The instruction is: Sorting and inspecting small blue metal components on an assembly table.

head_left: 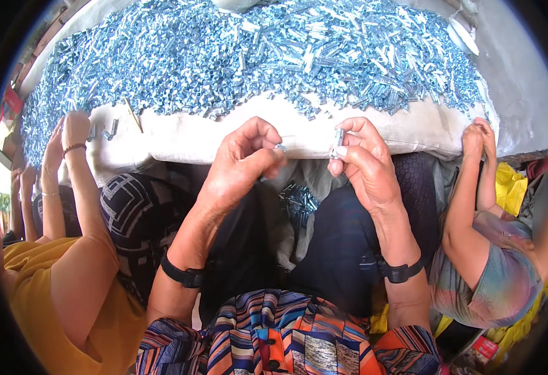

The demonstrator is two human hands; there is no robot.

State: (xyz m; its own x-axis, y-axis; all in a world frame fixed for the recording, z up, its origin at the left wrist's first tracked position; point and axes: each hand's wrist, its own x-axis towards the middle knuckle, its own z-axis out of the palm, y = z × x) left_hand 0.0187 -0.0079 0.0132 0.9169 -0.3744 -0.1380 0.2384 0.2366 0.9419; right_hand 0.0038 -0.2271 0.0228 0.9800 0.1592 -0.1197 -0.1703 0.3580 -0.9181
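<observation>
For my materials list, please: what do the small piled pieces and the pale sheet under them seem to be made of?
Small pieces: probably metal, shiny silvery-blue, judging by sharp glints; any plating is uncertain. Pale sheet: likely cloth, matte, judging by its soft, rounded drape.

No readable text, red label (486, 347), markings blurred

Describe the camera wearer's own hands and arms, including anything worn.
The left hand and right hand wear no gloves. Each forearm carries a black band with a small dark case. The striped sleeves mix orange, blue and pale tones, leaving the forearms bare.
</observation>
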